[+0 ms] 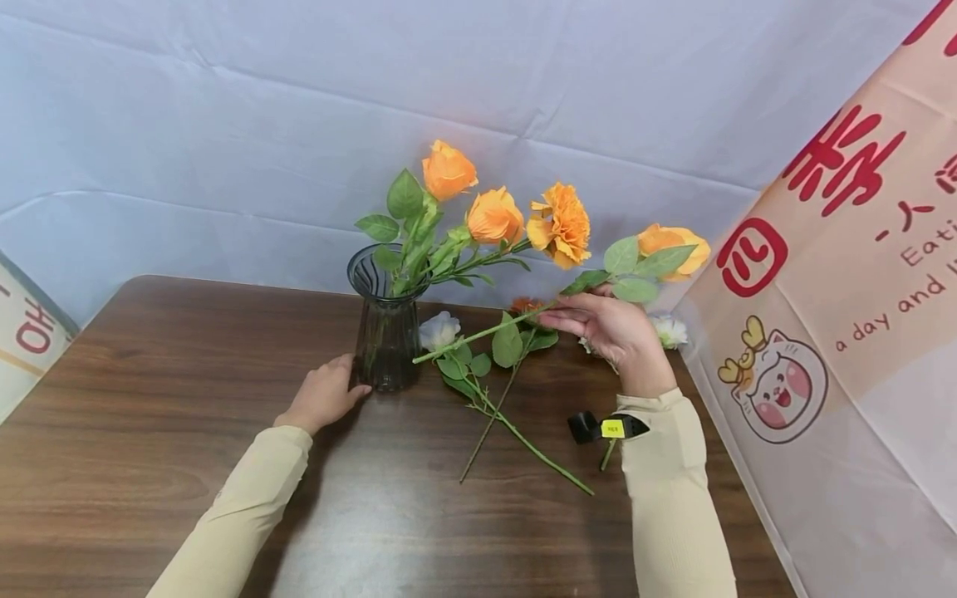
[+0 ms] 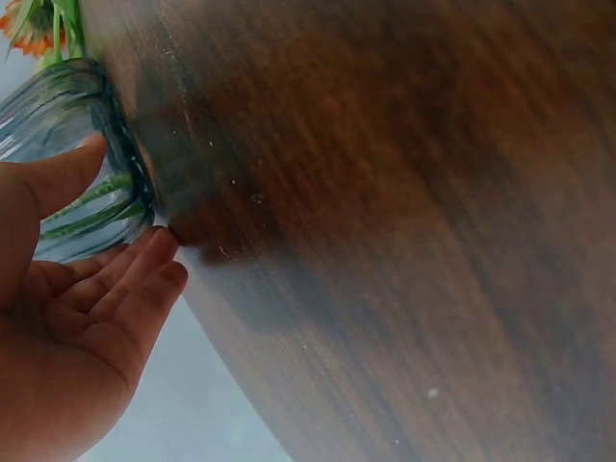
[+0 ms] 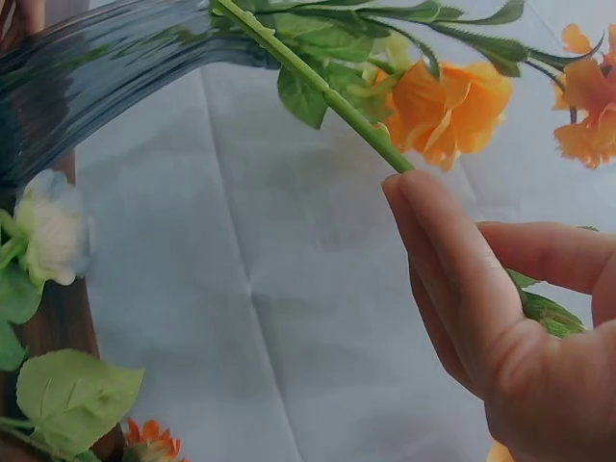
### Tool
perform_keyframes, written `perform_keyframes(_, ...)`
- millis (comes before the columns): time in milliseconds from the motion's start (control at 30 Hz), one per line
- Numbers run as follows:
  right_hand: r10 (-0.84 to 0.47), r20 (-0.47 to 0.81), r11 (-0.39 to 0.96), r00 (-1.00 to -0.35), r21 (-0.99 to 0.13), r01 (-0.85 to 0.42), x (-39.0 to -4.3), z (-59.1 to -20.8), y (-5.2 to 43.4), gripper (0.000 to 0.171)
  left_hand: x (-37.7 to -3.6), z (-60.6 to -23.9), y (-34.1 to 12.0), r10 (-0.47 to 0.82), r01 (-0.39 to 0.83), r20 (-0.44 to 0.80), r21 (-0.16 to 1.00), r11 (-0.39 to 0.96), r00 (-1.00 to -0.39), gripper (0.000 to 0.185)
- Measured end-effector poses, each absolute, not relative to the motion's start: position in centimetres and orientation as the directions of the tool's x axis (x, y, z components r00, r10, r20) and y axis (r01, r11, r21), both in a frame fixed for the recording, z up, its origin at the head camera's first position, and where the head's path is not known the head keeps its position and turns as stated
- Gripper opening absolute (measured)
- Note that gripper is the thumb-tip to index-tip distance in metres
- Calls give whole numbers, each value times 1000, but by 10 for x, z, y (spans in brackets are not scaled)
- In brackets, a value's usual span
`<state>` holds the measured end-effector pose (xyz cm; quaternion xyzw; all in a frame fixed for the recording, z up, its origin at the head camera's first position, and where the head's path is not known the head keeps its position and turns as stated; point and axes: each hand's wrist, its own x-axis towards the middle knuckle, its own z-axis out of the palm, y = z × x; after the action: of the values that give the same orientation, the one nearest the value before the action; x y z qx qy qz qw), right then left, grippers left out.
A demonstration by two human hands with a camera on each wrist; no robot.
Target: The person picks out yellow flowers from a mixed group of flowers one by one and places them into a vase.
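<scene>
Holding an orange rose [image 1: 673, 247] by its stem, right hand [image 1: 613, 328] pinching; left hand [image 1: 323, 396] flat against the vase [image 1: 386, 332]; next, presumably, stem end needs steering into the vase mouth.

**Materials and finishes on your table**

Your table [image 1: 149, 399] shows a dark wood-grain top, smooth, with a soft sheen near you. The vase [image 1: 386, 332] under your left hand [image 1: 323, 397] is smoky, ribbed glass, glossy and see-through. The flower stem [image 1: 478, 334] your right hand [image 1: 615, 328] pinches looks like smooth green plastic; its orange bloom [image 1: 673, 245] and leaves look like matt fabric, as do the flowers in the vase [image 1: 508, 212]. The backdrop [image 1: 224, 124] is pale, matt, creased cloth. The printed banner [image 1: 860, 291] looks like smooth cloth. Your sleeves [image 1: 669, 498] are matt beige knit.
</scene>
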<state>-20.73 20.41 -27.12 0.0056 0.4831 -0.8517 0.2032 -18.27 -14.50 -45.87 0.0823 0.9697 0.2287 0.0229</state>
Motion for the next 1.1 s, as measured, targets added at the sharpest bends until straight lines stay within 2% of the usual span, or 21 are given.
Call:
perform_keyframes(400, -277, -135, -515, -951, -815, 266, -207, -255, 191, 46, -182, -457, -145, 170, 145, -16, 451, 881, -985, 63)
perform_keyframes(633, -246, -107, -598, -963, -765, 238, -208, -250, 183, 47, -184, -460, -145, 172, 155, 2, 444, 883, -985, 61)
perform_keyframes(1100, -225, -70, -606, -972, -771, 196, -209, -247, 177, 46, -183, -460, -145, 169, 158, 17, 454, 877, -985, 60)
